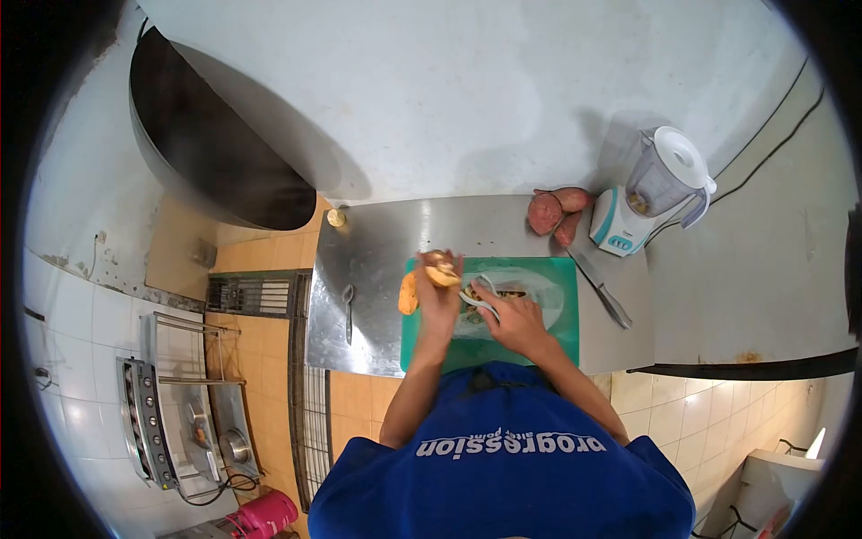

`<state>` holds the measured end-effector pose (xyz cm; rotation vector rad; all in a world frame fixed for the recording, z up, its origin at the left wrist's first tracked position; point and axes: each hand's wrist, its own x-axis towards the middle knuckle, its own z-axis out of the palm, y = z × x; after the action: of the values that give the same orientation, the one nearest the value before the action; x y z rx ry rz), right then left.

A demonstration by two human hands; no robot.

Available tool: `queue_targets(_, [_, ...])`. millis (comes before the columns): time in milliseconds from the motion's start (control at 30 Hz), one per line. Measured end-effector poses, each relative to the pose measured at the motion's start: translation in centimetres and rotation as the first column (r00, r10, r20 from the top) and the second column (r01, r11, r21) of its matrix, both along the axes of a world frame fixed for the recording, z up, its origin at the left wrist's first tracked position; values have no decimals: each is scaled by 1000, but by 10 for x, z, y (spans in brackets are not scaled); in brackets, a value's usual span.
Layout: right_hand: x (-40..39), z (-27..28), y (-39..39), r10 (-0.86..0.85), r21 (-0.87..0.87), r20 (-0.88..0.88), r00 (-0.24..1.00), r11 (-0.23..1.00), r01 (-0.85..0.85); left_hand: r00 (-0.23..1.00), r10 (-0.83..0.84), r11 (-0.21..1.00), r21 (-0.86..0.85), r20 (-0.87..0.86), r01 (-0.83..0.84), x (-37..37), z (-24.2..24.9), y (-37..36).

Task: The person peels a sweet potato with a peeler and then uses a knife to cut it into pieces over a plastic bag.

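My left hand (437,286) is wrapped round a partly peeled sweet potato (443,274) with orange flesh, above the left part of the green cutting board (563,332). My right hand (514,319) grips a pale peeler (485,305), a little to the right of the sweet potato and apart from it. Dark peelings (512,294) lie on a clear plastic sheet or bag (543,301) on the board. A peeled orange piece (409,294) rests at the board's left edge, beside my left hand.
Several unpeeled red sweet potatoes (545,214), a knife (603,292) and a blender (642,193) stand or lie at the right of the steel table (373,242). At its left are a spoon (348,314) and a small jar (336,217). A large wok (206,144) hangs at the upper left.
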<state>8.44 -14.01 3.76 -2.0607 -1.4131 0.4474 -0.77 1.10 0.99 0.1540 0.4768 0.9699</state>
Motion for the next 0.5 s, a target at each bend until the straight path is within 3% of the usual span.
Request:
queue_targets(67, [1,-24,-18,9,-59,134,991,998,-1,997,72,995,69,9,-72,-12,5,27])
queue_targets(200, [6,-29,-30,-7,-174,83,997,985,21,975,218,957,203,-37,-206,-18,28,35])
queue_targets(233, [8,-21,-24,-21,-58,52,998,998,24,973,229,956,197,-42,-216,-21,24,29])
queue_targets(267, [11,-12,-18,-36,60,20,999,998,35,983,171,962,226,-60,-153,-19,20,21])
queue_targets(367, [9,30,5,8,-26,-82,997,1000,-10,999,49,972,230,-14,-44,-9,2,4])
queue_targets(433, [3,33,17,39,29,-44,998,999,-38,989,-19,988,149,-145,41,-4,15,-11])
queue_targets(500, [3,32,21,61,84,-4,998,995,-60,991,-29,976,213,-130,56,-2,14,-10])
